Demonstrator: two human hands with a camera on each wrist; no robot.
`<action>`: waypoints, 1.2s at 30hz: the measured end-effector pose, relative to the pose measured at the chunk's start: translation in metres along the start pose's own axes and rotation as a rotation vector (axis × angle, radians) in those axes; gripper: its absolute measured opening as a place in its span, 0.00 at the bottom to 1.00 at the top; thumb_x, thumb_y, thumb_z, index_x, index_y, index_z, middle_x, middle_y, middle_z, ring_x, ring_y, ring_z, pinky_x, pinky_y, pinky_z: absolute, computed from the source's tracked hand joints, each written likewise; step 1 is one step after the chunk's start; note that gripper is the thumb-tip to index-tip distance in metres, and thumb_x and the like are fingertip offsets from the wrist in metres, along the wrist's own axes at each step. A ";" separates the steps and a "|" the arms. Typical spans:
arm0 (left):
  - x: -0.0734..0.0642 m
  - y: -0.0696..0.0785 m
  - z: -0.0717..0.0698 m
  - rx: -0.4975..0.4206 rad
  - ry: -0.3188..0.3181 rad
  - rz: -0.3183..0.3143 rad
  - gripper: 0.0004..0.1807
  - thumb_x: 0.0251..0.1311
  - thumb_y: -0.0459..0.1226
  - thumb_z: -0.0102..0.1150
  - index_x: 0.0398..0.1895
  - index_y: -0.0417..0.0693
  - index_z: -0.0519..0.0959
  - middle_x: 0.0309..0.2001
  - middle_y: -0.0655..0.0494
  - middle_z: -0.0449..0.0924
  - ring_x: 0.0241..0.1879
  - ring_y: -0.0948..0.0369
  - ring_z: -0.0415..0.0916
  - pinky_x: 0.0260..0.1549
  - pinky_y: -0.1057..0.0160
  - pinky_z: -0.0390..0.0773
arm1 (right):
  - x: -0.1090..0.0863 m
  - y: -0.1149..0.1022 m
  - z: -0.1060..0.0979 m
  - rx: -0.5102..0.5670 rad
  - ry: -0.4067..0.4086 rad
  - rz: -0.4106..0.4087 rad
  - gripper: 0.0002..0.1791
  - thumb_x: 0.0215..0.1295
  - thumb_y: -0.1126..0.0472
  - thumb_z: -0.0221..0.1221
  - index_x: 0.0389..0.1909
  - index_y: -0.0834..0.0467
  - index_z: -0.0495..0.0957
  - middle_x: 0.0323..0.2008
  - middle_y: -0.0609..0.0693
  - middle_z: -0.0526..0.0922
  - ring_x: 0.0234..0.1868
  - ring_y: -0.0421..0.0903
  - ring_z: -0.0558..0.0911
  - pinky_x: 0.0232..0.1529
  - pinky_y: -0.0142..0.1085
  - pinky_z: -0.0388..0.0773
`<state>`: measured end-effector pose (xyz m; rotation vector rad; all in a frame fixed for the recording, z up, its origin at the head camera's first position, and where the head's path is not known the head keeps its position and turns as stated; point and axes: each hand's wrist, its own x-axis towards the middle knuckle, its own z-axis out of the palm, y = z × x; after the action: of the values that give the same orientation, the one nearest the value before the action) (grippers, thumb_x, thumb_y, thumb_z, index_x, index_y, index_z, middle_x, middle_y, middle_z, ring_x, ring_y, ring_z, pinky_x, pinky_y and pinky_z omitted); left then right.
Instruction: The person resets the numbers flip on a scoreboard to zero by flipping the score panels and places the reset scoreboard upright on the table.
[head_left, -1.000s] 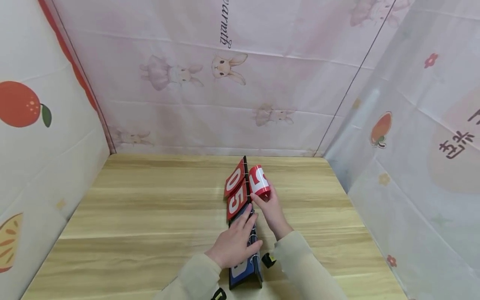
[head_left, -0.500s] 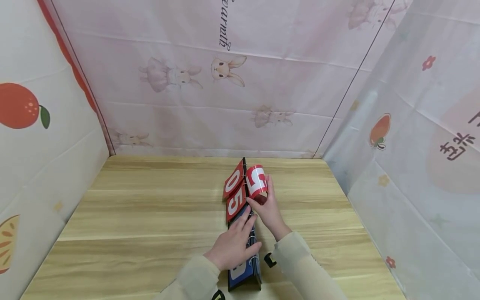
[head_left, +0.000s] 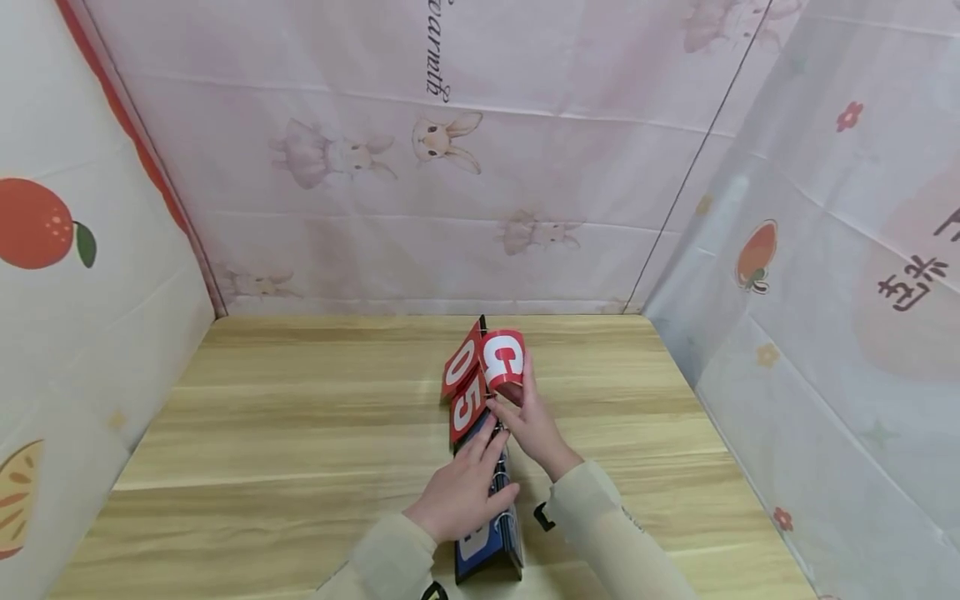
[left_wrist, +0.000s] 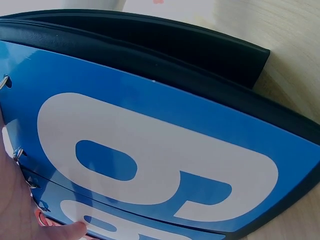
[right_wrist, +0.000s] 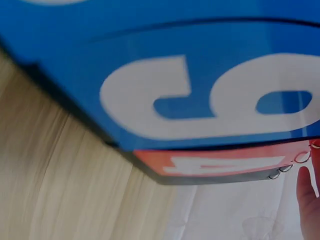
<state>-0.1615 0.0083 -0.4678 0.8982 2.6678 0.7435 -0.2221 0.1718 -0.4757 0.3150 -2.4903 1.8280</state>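
A tabletop flip scoreboard (head_left: 482, 546) stands like a tent on the wooden table, with red and blue number cards hung on metal rings along its top ridge. My left hand (head_left: 457, 496) rests over the ridge at the blue section, fingers extended. A blue card (left_wrist: 155, 135) with a large white numeral fills much of the left wrist view. On the far right side, my right hand (head_left: 538, 425) holds a red number card (head_left: 504, 357), which curls up toward the ridge. Its fingertips are partly hidden behind that card. Two red cards, 0 (head_left: 461, 362) and 5 (head_left: 468, 406), hang on the left side.
The wooden table (head_left: 300, 442) spreads on both sides of the scoreboard. Printed cloth walls (head_left: 360, 250) enclose its back and sides. A small black strap piece (head_left: 543, 517) shows beside the right sleeve.
The curled red card has moved up and leftward toward the ridge, showing more of its numeral. My right hand has shifted slightly left with it. The left hand keeps its place on the scoreboard.
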 end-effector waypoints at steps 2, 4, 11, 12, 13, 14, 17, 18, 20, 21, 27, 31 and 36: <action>0.000 0.000 0.000 -0.004 0.005 0.003 0.42 0.63 0.63 0.37 0.74 0.51 0.47 0.74 0.53 0.33 0.69 0.51 0.47 0.52 0.48 0.70 | -0.002 0.003 0.000 -0.081 -0.014 -0.047 0.52 0.64 0.52 0.57 0.71 0.39 0.25 0.66 0.55 0.62 0.62 0.48 0.69 0.53 0.47 0.71; -0.001 0.000 0.000 -0.003 0.014 0.014 0.42 0.63 0.62 0.38 0.74 0.50 0.48 0.74 0.52 0.34 0.69 0.51 0.48 0.53 0.48 0.69 | -0.003 0.004 -0.001 -0.154 -0.019 -0.086 0.50 0.65 0.49 0.55 0.72 0.39 0.25 0.67 0.54 0.61 0.62 0.49 0.69 0.54 0.50 0.69; -0.001 0.001 -0.003 -0.017 0.002 0.011 0.42 0.63 0.62 0.38 0.74 0.49 0.47 0.74 0.54 0.32 0.70 0.52 0.47 0.55 0.49 0.66 | -0.001 0.001 -0.002 -0.365 -0.090 -0.194 0.41 0.71 0.51 0.48 0.74 0.53 0.33 0.62 0.45 0.70 0.65 0.47 0.64 0.62 0.53 0.57; 0.000 0.001 -0.003 -0.017 -0.002 0.008 0.42 0.63 0.62 0.39 0.74 0.49 0.48 0.74 0.54 0.32 0.70 0.52 0.47 0.55 0.49 0.67 | 0.000 0.000 -0.002 -0.383 -0.106 -0.209 0.39 0.71 0.52 0.47 0.74 0.55 0.37 0.61 0.44 0.71 0.65 0.47 0.63 0.63 0.53 0.56; 0.000 0.001 -0.004 -0.018 -0.006 0.002 0.42 0.63 0.62 0.40 0.74 0.50 0.48 0.74 0.54 0.33 0.70 0.52 0.47 0.55 0.48 0.67 | 0.001 -0.001 -0.002 -0.399 -0.119 -0.221 0.36 0.71 0.53 0.47 0.73 0.57 0.42 0.61 0.43 0.71 0.65 0.47 0.62 0.62 0.52 0.57; 0.000 0.002 -0.004 -0.017 -0.011 -0.001 0.42 0.62 0.62 0.40 0.74 0.50 0.48 0.74 0.54 0.33 0.70 0.52 0.47 0.54 0.48 0.67 | 0.001 -0.002 -0.003 -0.421 -0.130 -0.226 0.33 0.72 0.53 0.47 0.73 0.58 0.47 0.61 0.44 0.71 0.65 0.46 0.62 0.62 0.51 0.58; 0.001 0.002 -0.003 -0.016 -0.028 -0.015 0.43 0.62 0.63 0.41 0.74 0.51 0.48 0.74 0.54 0.34 0.70 0.53 0.47 0.54 0.48 0.68 | 0.002 -0.004 -0.005 -0.521 -0.175 -0.273 0.24 0.72 0.54 0.46 0.65 0.58 0.65 0.60 0.47 0.71 0.63 0.47 0.63 0.61 0.50 0.61; 0.001 0.002 -0.003 -0.015 -0.032 -0.019 0.43 0.61 0.63 0.41 0.74 0.51 0.48 0.74 0.54 0.34 0.70 0.53 0.47 0.54 0.48 0.68 | 0.003 -0.005 -0.006 -0.557 -0.193 -0.284 0.22 0.72 0.54 0.46 0.62 0.57 0.69 0.60 0.48 0.71 0.63 0.47 0.63 0.61 0.49 0.61; 0.001 0.002 -0.002 -0.016 -0.034 -0.024 0.44 0.61 0.63 0.41 0.74 0.51 0.47 0.74 0.54 0.35 0.70 0.53 0.47 0.54 0.48 0.67 | 0.006 -0.008 -0.008 -0.637 -0.227 -0.310 0.19 0.71 0.53 0.46 0.56 0.56 0.74 0.60 0.49 0.71 0.63 0.48 0.63 0.62 0.48 0.59; 0.001 0.001 -0.002 -0.015 -0.032 -0.026 0.44 0.61 0.63 0.41 0.74 0.52 0.47 0.74 0.54 0.35 0.70 0.53 0.47 0.55 0.48 0.67 | 0.008 -0.010 -0.008 -0.678 -0.240 -0.327 0.18 0.71 0.52 0.46 0.54 0.56 0.76 0.60 0.49 0.72 0.63 0.49 0.63 0.62 0.48 0.58; 0.002 -0.002 -0.004 -0.004 -0.028 -0.014 0.44 0.62 0.65 0.35 0.74 0.51 0.46 0.74 0.51 0.37 0.70 0.51 0.46 0.55 0.45 0.66 | 0.024 -0.023 -0.008 -0.910 -0.319 -0.381 0.18 0.69 0.47 0.48 0.45 0.53 0.80 0.55 0.49 0.76 0.66 0.49 0.61 0.65 0.50 0.51; 0.000 -0.003 -0.003 0.005 -0.046 -0.009 0.44 0.62 0.65 0.34 0.74 0.50 0.47 0.74 0.50 0.39 0.70 0.51 0.46 0.56 0.45 0.64 | 0.027 -0.026 -0.006 -0.966 -0.375 -0.332 0.22 0.69 0.43 0.47 0.49 0.53 0.79 0.55 0.50 0.76 0.68 0.48 0.59 0.66 0.52 0.46; 0.000 -0.003 -0.003 0.008 -0.023 0.004 0.43 0.63 0.64 0.34 0.74 0.50 0.47 0.74 0.50 0.38 0.70 0.51 0.47 0.53 0.45 0.68 | 0.021 -0.015 -0.007 -0.654 -0.345 -0.220 0.22 0.68 0.46 0.50 0.57 0.53 0.74 0.65 0.51 0.65 0.70 0.46 0.53 0.65 0.53 0.51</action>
<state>-0.1638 0.0048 -0.4673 0.9087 2.6519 0.7196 -0.2404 0.1709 -0.4569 0.8707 -2.9412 0.8625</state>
